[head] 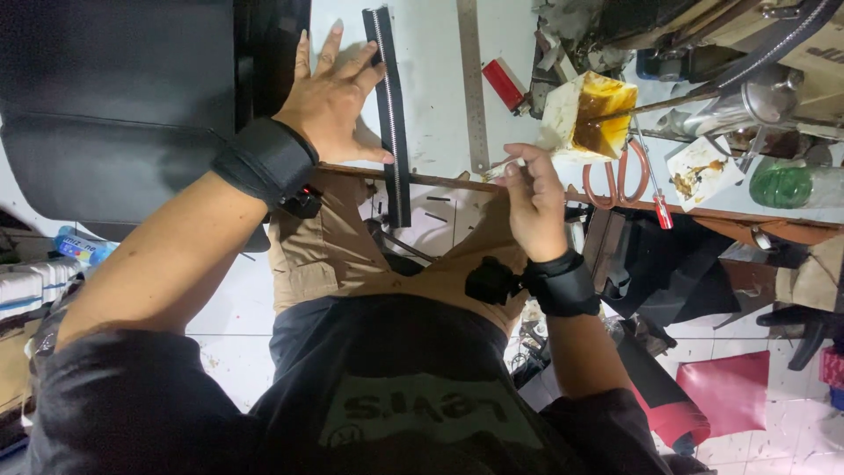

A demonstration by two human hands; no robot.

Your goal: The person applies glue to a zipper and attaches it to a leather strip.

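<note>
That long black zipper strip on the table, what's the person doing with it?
A person stands at a white worktable. Their left hand lies flat and spread, pinning down the long black zipper strip, which runs across the table and hangs over the front edge. Their right hand pinches a thin brush-like stick just beside it. Close by are a messy tub of brownish glue, a metal ruler and red-handled scissors.
</note>
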